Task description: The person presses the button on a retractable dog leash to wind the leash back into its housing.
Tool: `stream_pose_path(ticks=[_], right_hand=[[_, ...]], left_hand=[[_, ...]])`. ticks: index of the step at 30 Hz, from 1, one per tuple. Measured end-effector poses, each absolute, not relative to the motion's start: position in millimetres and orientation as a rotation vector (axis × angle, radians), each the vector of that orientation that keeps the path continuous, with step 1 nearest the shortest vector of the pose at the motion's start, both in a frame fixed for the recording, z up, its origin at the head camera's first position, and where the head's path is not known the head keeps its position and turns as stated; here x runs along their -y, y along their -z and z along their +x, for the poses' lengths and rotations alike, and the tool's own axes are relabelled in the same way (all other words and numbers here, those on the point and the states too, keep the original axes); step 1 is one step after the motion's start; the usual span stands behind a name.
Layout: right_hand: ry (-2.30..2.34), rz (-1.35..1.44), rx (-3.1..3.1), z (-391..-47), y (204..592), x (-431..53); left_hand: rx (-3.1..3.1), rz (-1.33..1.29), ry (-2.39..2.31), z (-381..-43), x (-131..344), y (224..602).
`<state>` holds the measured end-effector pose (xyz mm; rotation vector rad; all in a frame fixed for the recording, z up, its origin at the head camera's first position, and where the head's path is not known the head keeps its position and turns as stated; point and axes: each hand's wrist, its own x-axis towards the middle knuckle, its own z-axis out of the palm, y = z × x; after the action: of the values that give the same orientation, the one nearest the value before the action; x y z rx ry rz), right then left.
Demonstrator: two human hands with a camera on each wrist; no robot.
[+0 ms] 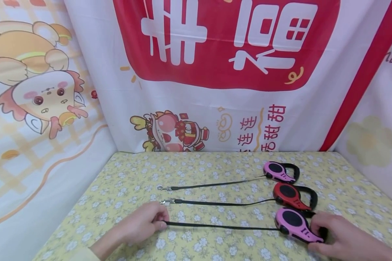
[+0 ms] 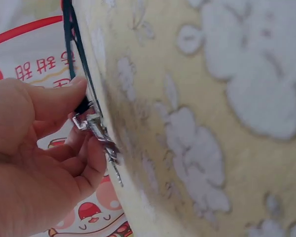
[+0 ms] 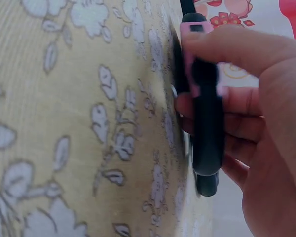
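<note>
Nearest me lies a pink and black retractable dog leash [image 1: 294,222]. Its handle [image 3: 208,136] is gripped by my right hand [image 1: 339,235], the thumb on the pink casing in the right wrist view. The black strap [image 1: 222,227] runs left across the cloth, drawn nearly straight. At its far end my left hand [image 1: 140,224] pinches the strap just by the metal clip [image 2: 94,123], between thumb and fingers. In the head view that clip is hidden behind the fingers.
Behind it lie a red retractable leash [image 1: 289,195] and another pink one [image 1: 277,172], straps stretched left, roughly parallel. Their metal clips [image 1: 164,188] end close to my left hand. A yellow flowered cloth [image 1: 124,185] covers the table; printed curtains [image 1: 225,90] stand at the back and sides.
</note>
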<state>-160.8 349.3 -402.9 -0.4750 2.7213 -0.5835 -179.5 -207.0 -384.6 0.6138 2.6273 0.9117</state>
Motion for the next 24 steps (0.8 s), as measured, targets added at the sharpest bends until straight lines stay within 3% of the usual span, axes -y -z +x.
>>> stream_pose_path(ticks=[7,17,24], right_hand=[[0.554,-0.584,-2.827,-157.8,396.6,-351.7],[0.720,-1.101,-3.385,-168.1,394.5,-331.6],[0.693,-1.012,-3.554,-191.7,380.9,-324.8]], left_hand=[[-2.763,0.490,-1.013,-180.3,203.7,367.2],[-2.988,0.298,-1.164,-191.7,192.2,359.3],[-3.029,0.256,-1.267,-215.0,185.7,357.6]])
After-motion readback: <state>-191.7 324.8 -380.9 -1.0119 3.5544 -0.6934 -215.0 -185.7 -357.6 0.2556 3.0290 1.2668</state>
